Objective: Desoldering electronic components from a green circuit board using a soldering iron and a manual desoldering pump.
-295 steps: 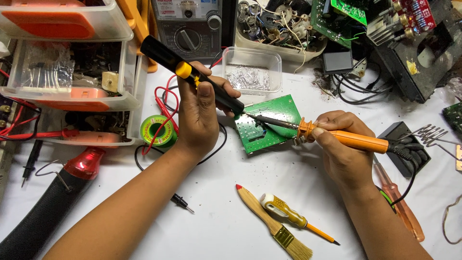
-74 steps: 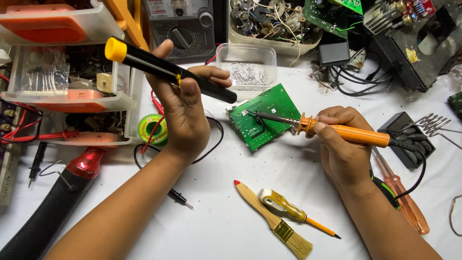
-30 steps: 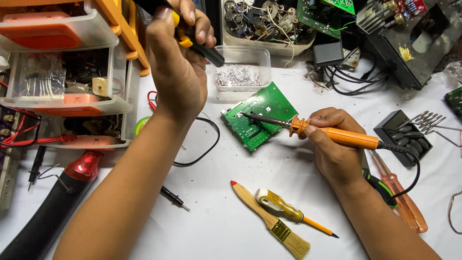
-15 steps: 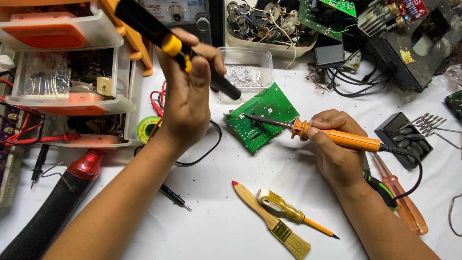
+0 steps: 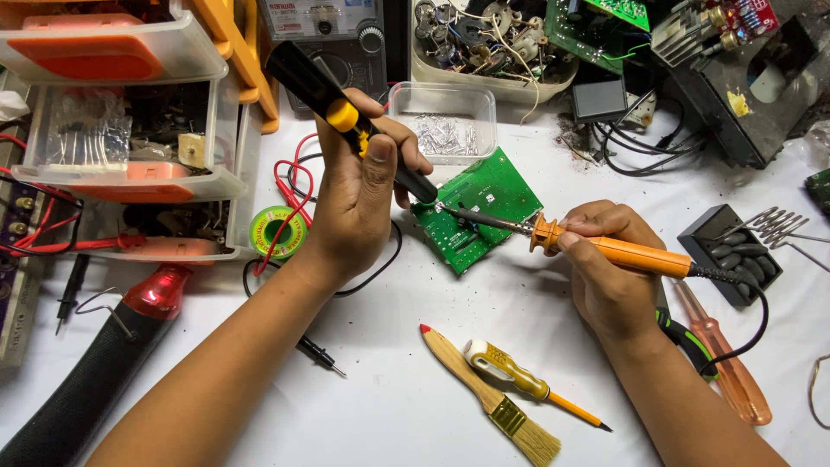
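Note:
A green circuit board lies tilted on the white table. My left hand grips a black desoldering pump with a yellow band, its tip down at the board's left edge. My right hand holds an orange-handled soldering iron; its metal tip reaches left onto the board, close to the pump's tip.
Clear drawer boxes stand at left, a meter and a small clear tub of parts behind. A solder spool sits by my left wrist. A wooden brush, small screwdriver, black-red tool and iron stand lie around.
My left hand lifted the pump up and away toward the back, then brought it down again so its tip meets the board. The right hand and iron stayed nearly still.

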